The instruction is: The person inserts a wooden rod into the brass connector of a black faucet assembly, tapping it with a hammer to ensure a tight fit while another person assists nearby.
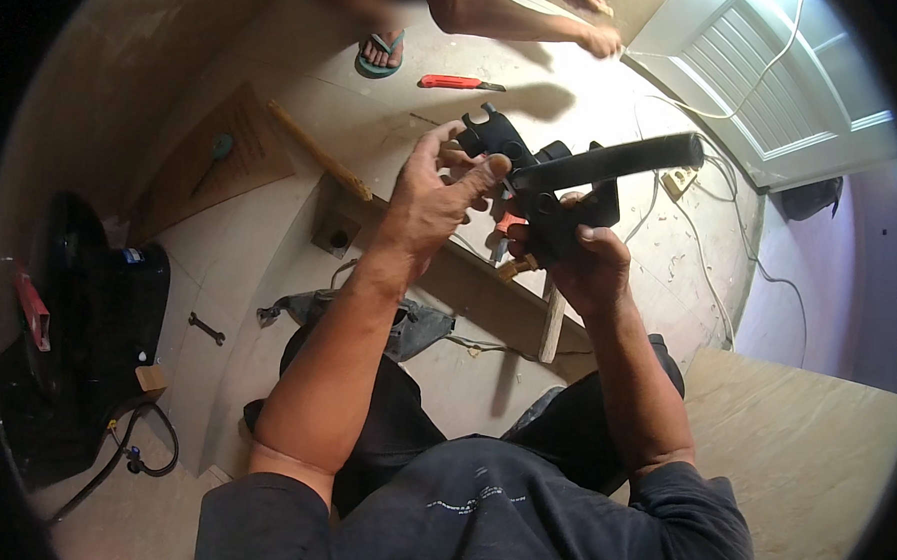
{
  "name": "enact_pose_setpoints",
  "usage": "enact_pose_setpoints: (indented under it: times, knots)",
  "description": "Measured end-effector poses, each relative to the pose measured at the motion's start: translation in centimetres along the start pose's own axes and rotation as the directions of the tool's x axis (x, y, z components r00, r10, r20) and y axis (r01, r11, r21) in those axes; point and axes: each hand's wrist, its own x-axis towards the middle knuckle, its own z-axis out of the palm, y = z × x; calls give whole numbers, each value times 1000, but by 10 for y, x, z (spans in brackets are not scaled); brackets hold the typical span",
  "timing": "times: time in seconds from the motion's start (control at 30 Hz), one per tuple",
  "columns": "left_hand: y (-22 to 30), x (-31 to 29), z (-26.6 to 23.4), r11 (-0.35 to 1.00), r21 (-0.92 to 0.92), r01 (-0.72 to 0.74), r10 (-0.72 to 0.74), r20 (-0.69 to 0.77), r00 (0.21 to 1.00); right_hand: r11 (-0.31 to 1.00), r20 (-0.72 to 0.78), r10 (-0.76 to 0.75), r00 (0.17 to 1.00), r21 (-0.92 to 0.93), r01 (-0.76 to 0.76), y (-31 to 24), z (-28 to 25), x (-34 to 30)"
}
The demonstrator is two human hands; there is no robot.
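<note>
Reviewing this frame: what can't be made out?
All in the head view:
Some fingers of the bare right hand: behind the angular black fitting with a long bar.
Upper part of the orange-red tool: behind the fitting.
Middle of the dark grey fabric pouch: behind the left forearm.
Co-worker in a green sandal: upper body cut off by the top edge.

A red knife point(455, 82) lies at the far side of a pale floor point(203, 281), with cardboard point(253, 136) and a wrench point(206, 328) at left, a grey pouch point(421, 331) nearer, a socket point(679, 181), cables point(703, 249) and scraps point(655, 228) at right.
</note>
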Motion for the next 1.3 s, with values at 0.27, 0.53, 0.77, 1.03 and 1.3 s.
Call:
enact_pose_setpoints:
  times: [0.27, 0.53, 0.77, 1.03, 1.3]
  knots:
    - [-29, 30, 24, 981, -190, 23, 15, 194, 981, 906, -209, -242, 948, -399, 143, -22, -41, -1]
    - [-49, 34, 54, 843, -420, 337, -301, 150, 942, 740, -149, -358, 922, -648, 183, -34, -62, -2]
    - [-56, 31, 71, 908, -334, 253, -246, 66, 967, 892, -285, -268, 920, -434, 126, -36, -66, -2]
    - [-57, 33, 72, 974, -208, 86, -81, 33, 996, 932, -390, -230, 892, -351, 87, -33, -59, 0]
    - [-52, 34, 70, 1000, -22, -9, 9, -1, 1000, 914, -377, -281, 882, -384, 127, -31, -64, 2]
